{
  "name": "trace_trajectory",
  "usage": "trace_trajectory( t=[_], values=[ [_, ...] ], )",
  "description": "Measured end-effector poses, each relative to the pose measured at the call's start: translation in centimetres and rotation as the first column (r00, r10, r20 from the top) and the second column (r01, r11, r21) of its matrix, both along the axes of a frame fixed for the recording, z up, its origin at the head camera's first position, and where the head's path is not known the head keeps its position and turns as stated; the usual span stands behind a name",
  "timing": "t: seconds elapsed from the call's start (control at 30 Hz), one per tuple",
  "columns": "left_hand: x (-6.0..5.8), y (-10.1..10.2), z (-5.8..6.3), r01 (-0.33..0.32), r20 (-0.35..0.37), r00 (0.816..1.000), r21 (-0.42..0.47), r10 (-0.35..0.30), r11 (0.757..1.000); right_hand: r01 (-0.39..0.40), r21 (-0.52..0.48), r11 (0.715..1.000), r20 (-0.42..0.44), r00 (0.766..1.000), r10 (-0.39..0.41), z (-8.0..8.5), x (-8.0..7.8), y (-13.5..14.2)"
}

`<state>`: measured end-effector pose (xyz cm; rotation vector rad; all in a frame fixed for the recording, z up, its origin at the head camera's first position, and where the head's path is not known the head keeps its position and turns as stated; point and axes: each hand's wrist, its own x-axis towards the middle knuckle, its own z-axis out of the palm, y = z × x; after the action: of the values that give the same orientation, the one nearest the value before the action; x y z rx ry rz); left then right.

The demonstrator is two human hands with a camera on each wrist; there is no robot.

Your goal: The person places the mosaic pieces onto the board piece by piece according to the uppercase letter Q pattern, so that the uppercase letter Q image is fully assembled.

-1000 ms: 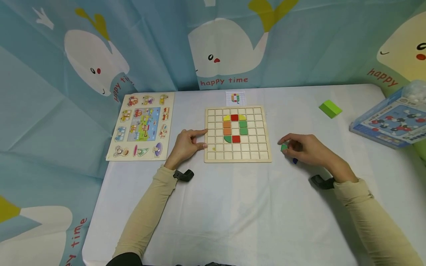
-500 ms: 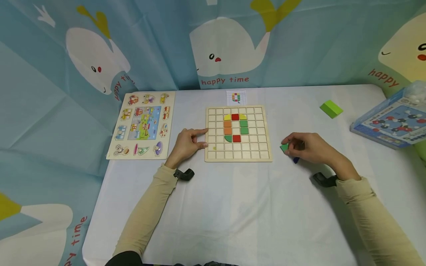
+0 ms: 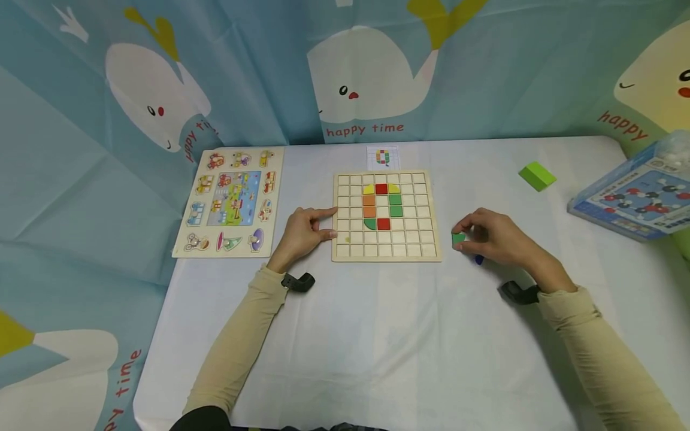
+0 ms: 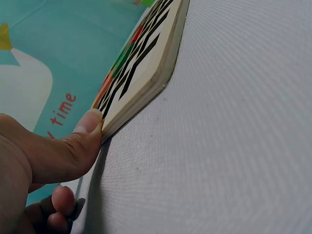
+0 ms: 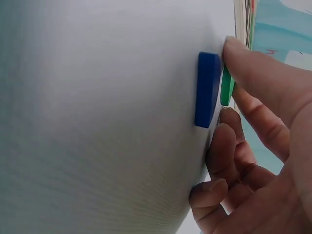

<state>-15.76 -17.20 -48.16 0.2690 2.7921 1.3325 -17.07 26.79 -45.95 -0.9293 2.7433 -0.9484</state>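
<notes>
A wooden grid board [image 3: 412,254] holds a ring of colored blocks: red squares, orange squares [image 3: 369,206], green squares [image 3: 396,206], and rounded yellow and green corner pieces. My left hand [image 3: 302,233] rests its extended index finger and thumb against the board's left edge; the left wrist view has the thumb tip at that edge. Right of the board, my right hand [image 3: 495,236] pinches a small green block [image 3: 457,239] between thumb and index finger, low over the cloth. A blue block [image 5: 207,90] lies on the table beneath that hand, apart from the fingers.
A small pattern card [image 3: 383,158] lies behind the board. To the left is a wooden picture puzzle [image 3: 275,209]. At right stand a bright green block [image 3: 537,176] and a blue box [image 3: 636,191]. A whale-print curtain [image 3: 259,72] hangs behind the white table.
The green block has turned in my right fingers, and that hand has shifted slightly. My left hand stays at the board's edge.
</notes>
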Motion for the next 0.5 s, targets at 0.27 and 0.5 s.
trace_trajectory(
  t=[0.27,0.5],
  values=[
    [0.05,-0.04,0.04,-0.006,0.014,1.000,-0.002,0.006,1.000,0.003,0.069,0.998,-0.009,1.000,-0.002,0.14,0.56,-0.41],
    [0.02,0.02,0.02,0.000,0.009,1.000,-0.002,0.000,1.000,-0.001,0.130,0.992,-0.034,0.999,0.005,0.50,0.91,-0.86]
  ],
)
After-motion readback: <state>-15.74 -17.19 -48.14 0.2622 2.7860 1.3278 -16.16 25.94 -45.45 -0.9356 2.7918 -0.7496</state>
